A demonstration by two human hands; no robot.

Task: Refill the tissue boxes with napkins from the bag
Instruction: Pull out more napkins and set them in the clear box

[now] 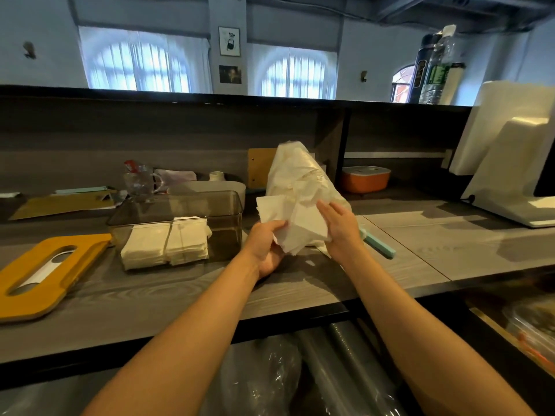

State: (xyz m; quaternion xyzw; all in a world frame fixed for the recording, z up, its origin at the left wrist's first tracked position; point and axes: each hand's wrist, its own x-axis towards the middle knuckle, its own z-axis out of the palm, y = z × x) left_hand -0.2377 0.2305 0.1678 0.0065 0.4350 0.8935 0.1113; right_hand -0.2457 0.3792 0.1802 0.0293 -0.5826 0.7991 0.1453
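A clear plastic bag of napkins [295, 172] stands upright on the grey counter [180, 295]. In front of it, a loose bundle of white napkins [295, 223] is held between both hands. My left hand [265, 246] grips the bundle from below on its left side, fingers curled round it. My right hand [339, 228] presses against the bundle's right side with straight fingers. To the left sits a smoky transparent tissue box [222, 205], open on top, with two stacks of napkins [165, 244] in its left part. Its yellow lid [75, 259] with a slot lies further left.
A second pale box [231, 187] stands behind the transparent one. A glass jug [139, 181], an orange container [365, 178], a mint stick [380, 246] and a white screen stand [507, 163] share the counter. Bottles [435, 67] top the back ledge. Plastic rolls [339, 370] lie below.
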